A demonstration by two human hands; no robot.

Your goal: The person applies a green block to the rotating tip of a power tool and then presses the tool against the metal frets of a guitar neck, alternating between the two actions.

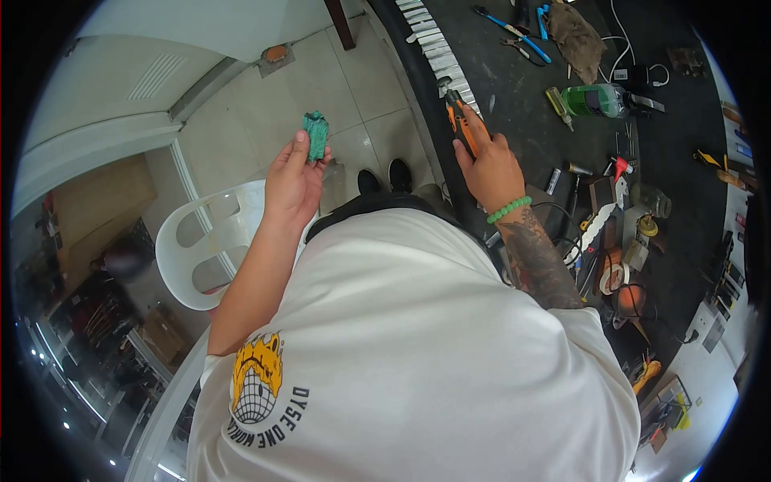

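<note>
Between the thumb and fingers of my left hand [295, 178] is a small green block [316, 136] with a rough, dark-marked top end, held up over the tiled floor. My right hand [488, 167], with a green bead bracelet [509, 210] at the wrist, rests at the near edge of the dark workbench [514, 88]. Its fingers are on an orange and black handheld tool [461, 120], whose metal head points away from me, beside a row of whitish strips [440, 55] along the bench edge.
A green liquid bottle [593, 101], a brown cloth [575, 42], pliers [522, 50] and a blue brush [532, 46] lie farther along the bench. Cables, tape and several tools crowd its right part. A white chair [178, 249] stands at my left.
</note>
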